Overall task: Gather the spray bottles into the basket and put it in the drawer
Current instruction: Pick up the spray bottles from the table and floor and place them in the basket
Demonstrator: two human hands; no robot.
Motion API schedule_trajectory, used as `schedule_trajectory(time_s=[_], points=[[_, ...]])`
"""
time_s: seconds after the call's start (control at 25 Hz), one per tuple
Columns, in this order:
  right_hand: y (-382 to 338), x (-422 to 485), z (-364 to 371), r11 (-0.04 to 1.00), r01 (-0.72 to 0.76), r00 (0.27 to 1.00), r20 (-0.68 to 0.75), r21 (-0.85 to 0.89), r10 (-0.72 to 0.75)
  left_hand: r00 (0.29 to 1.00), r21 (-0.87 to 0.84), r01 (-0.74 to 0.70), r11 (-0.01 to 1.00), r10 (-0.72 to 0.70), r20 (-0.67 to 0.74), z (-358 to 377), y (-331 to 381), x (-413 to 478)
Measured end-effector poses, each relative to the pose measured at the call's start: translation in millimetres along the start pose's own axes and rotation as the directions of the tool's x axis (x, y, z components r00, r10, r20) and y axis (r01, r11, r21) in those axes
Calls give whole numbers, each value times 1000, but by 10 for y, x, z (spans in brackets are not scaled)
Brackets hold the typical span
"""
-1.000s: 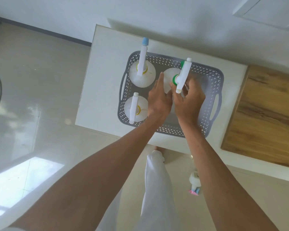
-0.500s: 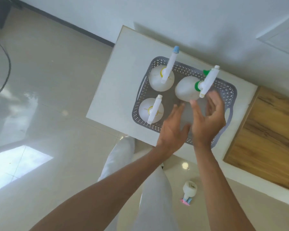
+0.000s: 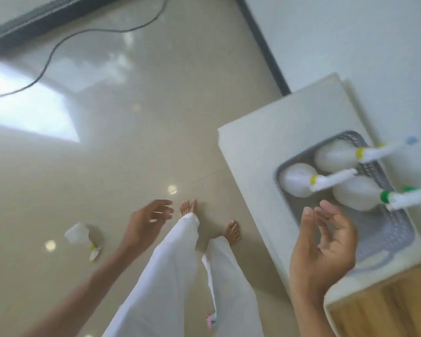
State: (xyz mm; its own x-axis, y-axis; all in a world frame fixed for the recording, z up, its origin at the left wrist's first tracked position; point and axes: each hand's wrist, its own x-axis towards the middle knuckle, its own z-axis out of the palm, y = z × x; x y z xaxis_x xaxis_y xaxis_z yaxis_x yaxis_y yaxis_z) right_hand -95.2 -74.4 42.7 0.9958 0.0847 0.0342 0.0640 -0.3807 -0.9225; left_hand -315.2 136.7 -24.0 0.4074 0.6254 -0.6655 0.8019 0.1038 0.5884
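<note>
A grey perforated basket [image 3: 396,229] sits on the white cabinet top [image 3: 260,152] at the right. Three white spray bottles stand in it: one with a blue nozzle tip [image 3: 336,155], one with a yellow collar [image 3: 299,178], one with a green collar [image 3: 357,195]. Another white spray bottle [image 3: 79,235] lies on the floor at the left. My left hand [image 3: 147,221] hangs open over the floor, between that bottle and my legs. My right hand [image 3: 323,249] is open and empty in front of the basket's near end.
A wooden surface [image 3: 387,305] adjoins the cabinet at the lower right. A dark cable [image 3: 49,59] trails across the glossy tiled floor. My bare feet [image 3: 231,231] and white trousers stand beside the cabinet. A pink-tipped object [image 3: 210,321] peeks out near my leg.
The view has swung left toward the floor. Both hands have left the basket; my left hand has dropped out over the floor, and the right has pulled back, open.
</note>
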Motion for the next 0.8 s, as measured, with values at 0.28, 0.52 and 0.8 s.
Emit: schedule_trajectory(time_s=[0.28, 0.52, 0.8], points=[[-646, -766, 1422, 972, 222, 760, 637, -75, -125, 877, -359, 220, 907, -345, -334, -838, -1822, -681], [-704, -2391, 2997, 816, 572, 139, 971, 79, -192, 708, -627, 279, 728, -597, -377, -1375, -3159, -1037], [-345, -4449, 4867, 399, 718, -676, 708, 570, 206, 408, -985, 90, 148, -908, -99, -1648, -3962, -1010]])
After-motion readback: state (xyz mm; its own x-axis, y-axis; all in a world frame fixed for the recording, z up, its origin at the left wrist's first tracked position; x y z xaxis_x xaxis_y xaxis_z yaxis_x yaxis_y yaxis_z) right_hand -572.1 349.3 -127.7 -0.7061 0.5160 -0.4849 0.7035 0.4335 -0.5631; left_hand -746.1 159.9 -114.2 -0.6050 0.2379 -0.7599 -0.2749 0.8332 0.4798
